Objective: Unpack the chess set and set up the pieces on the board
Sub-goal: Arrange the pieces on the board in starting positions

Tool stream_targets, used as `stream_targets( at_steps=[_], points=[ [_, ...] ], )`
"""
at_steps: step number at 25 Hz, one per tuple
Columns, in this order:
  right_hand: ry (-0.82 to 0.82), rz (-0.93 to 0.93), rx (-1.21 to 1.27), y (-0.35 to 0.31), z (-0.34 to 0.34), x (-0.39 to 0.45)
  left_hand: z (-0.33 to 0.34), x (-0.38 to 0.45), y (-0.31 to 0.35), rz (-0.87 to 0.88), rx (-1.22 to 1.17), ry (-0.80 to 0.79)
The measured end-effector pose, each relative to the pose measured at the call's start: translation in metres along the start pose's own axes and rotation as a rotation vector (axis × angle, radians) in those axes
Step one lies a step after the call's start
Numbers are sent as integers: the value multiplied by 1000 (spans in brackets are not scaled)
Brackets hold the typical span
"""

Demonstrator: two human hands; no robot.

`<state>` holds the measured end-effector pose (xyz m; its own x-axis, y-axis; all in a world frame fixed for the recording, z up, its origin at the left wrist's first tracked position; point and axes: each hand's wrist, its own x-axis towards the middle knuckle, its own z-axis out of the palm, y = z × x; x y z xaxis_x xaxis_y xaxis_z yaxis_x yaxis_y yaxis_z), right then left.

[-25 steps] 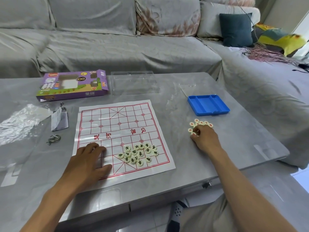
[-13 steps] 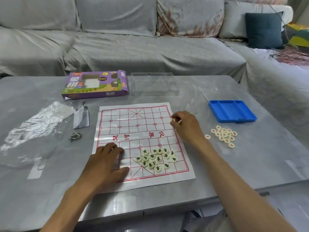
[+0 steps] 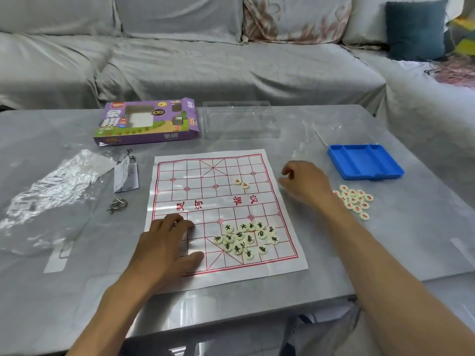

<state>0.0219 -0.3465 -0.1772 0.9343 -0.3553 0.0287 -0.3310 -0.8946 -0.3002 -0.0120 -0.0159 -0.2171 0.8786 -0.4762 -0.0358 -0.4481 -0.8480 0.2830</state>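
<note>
A white paper chess board with red lines lies flat on the grey table. My left hand presses flat on its near left corner, fingers straight. Two cream pieces with red marks lie on the far right part of the board. Several cream pieces with dark marks sit in a heap on the near right part. My right hand hovers just off the board's right edge, fingers loosely curled, with nothing seen in it. A heap of red-marked pieces lies on the table to its right.
A blue tray sits at the right, beyond the red-marked heap. The purple game box and a clear plastic lid stand at the back. A crumpled plastic bag, a paper tag and a metal ring lie left.
My right hand carried red-marked pieces from the table heap to the board, left two on its far right part and drew back to the right edge. My left hand stayed put.
</note>
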Motion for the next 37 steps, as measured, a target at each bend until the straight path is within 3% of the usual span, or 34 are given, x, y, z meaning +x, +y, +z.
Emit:
stream_targets(
  at_steps=[2, 4, 8, 11, 23, 28, 32, 37],
  points=[
    [-113, 237, -74, 39, -25, -14, 1, 1, 1, -7, -13, -1],
    [-191, 341, -69, 64, -29, -30, 1, 1, 2, -14, -16, 0],
    [-61, 224, 88, 86, -11, -36, -1, -1, 5, -14, -19, 3],
    [8, 258, 218, 94, -7, -34, -1, -2, 5, -8, -29, 8],
    [145, 189, 21, 72, 9, -16, -2, -2, 5, -14, -22, 7],
    [191, -1, 71, 9, 15, 2, -1, -3, 6, -9, -33, 27],
    [192, -49, 212, -21, 23, 9, -2, -2, 4, -2, -22, 31],
    [117, -359, 278, -79, 48, -8, -2, 0, 3, -5, -32, 12]
  ],
)
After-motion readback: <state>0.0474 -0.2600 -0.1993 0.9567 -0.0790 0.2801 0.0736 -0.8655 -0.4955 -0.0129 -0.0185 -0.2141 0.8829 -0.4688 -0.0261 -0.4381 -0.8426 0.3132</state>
